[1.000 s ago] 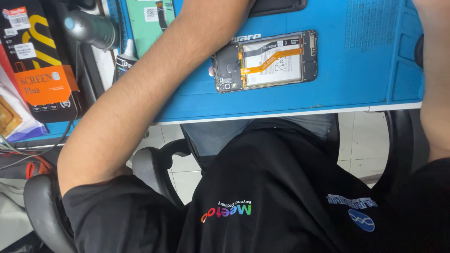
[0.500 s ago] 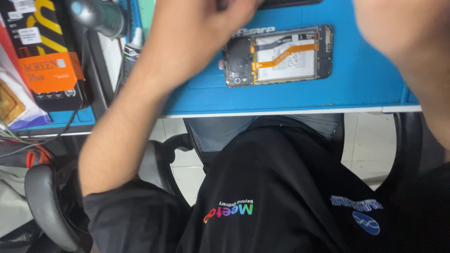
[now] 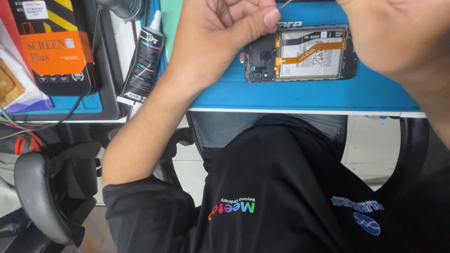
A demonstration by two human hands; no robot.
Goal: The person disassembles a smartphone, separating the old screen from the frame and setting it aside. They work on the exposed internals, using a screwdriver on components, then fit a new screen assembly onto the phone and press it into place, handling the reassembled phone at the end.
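An opened phone [image 3: 304,54] lies back-up on the blue work mat [image 3: 304,96], with its battery, an orange flex cable and the camera module exposed. My left hand [image 3: 225,28] is curled into a fist just left of the phone's camera end, thumb pressed against the index finger. A thin metal tool tip [image 3: 284,4] sticks out beside the thumb. My right hand [image 3: 398,33] hovers blurred and close to the camera over the phone's right end. Its fingers are cut off by the frame edge.
A black glue tube [image 3: 143,61] lies left of the mat, next to a black and orange box [image 3: 54,47]. Below the white table edge [image 3: 304,112] are my lap in a black shirt and a chair armrest [image 3: 37,197] at lower left.
My left arm has pulled back from reaching across the mat, and its fist now sits by the phone. My right hand has come in over the phone's right end.
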